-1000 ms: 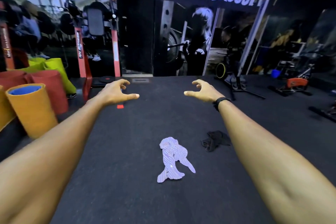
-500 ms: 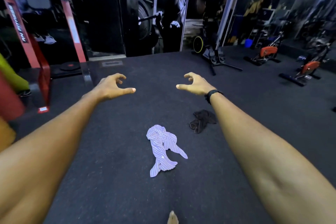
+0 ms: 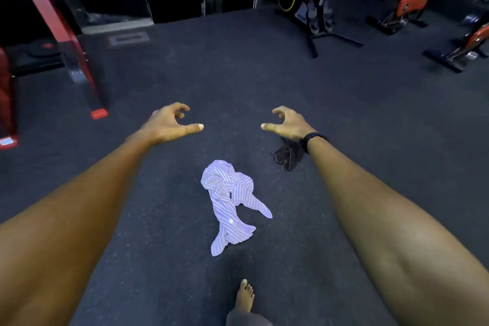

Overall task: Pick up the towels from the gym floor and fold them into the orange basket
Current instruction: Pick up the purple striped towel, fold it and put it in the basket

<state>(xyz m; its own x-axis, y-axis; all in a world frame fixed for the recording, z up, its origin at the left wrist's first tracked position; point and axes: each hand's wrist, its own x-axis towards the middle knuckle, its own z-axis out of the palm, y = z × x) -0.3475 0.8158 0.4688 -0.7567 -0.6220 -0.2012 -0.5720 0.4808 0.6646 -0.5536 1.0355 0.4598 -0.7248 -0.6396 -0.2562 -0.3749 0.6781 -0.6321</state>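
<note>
Head view looks down on a dark rubber gym floor (image 3: 264, 82) with a broad bare stretch in the middle. At the left edge stands a red rack post (image 3: 57, 34), its foot planted on the floor; along the far right edge stand exercise bikes (image 3: 402, 12) with orange seats, and a black stand (image 3: 315, 26) spreads its legs near the far middle.

Both arms reach forward above the floor. The left hand (image 3: 169, 126) hangs with fingers half curled like a claw and thumb stretched inward, holding nothing. The right hand (image 3: 288, 124) mirrors it, fingers loosely hooked, thumb pointing toward the left one, also holding nothing; a black wristband (image 3: 312, 139) circles its wrist.

A crumpled striped towel (image 3: 230, 201) lies on the floor between the two forearms, nearer the person than both hands and touching neither. A dark towel (image 3: 287, 157) lies bunched just under the right wrist, partly hidden by it. A bare foot (image 3: 244, 296) stands at the near edge, close to the striped towel.
</note>
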